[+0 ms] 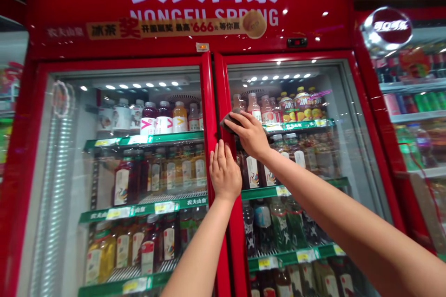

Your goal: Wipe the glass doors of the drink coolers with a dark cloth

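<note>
My left hand (225, 171) lies flat with its fingers pointing up, against the red frames where the two doors of the drinks fridge meet. Nothing shows in it. Up and to the right, my right hand (252, 135) presses a dark grey cloth (228, 119) against the right door (221, 88), at its red frame and the edge of the glass. Part of the cloth is hidden beneath the fingers and palm. Both fridge doors are closed, and the left door (206, 102) has its own red frame just beside my left hand.
Bottles (163, 118) stand in rows on green-edged shelves (139, 209) behind the glass. A small label with an orange light (202, 47) sits above the door gap. A lettered paper strip (167, 28) crosses the red header. Another drinks fridge (414, 83) stands at the right.
</note>
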Demonstrator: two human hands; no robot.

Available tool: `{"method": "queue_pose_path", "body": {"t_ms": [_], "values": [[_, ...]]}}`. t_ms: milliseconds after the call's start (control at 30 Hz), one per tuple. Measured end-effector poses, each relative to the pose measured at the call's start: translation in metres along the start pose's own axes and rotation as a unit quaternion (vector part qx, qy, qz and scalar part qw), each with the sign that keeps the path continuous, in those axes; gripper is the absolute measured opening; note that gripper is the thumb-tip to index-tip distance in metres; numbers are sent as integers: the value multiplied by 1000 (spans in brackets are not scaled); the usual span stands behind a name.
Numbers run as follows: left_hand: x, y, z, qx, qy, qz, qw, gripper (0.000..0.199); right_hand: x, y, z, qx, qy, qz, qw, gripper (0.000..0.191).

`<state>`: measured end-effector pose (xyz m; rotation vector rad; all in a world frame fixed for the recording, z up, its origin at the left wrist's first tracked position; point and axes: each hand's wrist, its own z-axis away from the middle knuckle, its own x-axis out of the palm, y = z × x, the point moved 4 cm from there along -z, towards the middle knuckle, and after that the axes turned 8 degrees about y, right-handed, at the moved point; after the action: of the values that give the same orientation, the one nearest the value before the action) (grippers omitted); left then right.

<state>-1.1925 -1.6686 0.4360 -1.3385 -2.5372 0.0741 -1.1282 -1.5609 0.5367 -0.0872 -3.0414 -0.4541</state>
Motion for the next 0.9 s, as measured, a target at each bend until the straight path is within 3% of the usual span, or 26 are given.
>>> {"method": "queue_pose_path", "body": {"t_ms": [133, 333, 400, 533, 633, 800, 900], "values": [[-4, 0, 3, 0, 24, 17, 1000, 64, 8, -4, -2, -20, -40, 11, 999, 51], [-7, 1, 10, 33, 28, 59, 997, 71, -5, -18, 63, -108, -108, 6, 988, 51], [-7, 1, 10, 36, 23, 66, 997, 71, -10, -16, 73, -120, -124, 3, 985, 55], [-6, 2, 9, 43, 16, 68, 997, 68, -14, 1, 62, -49, -98, 36, 993, 56], [-6, 2, 9, 44, 14, 62, 997, 66, -11, -2, 66, -5, -73, 66, 995, 53], [-6, 3, 8, 51, 4, 62, 997, 65, -7, -19, 84, -21, -80, 70, 994, 52], [-6, 3, 7, 55, -8, 58, 997, 64, -12, 2, 62, -1, -81, 81, 993, 50]]}}
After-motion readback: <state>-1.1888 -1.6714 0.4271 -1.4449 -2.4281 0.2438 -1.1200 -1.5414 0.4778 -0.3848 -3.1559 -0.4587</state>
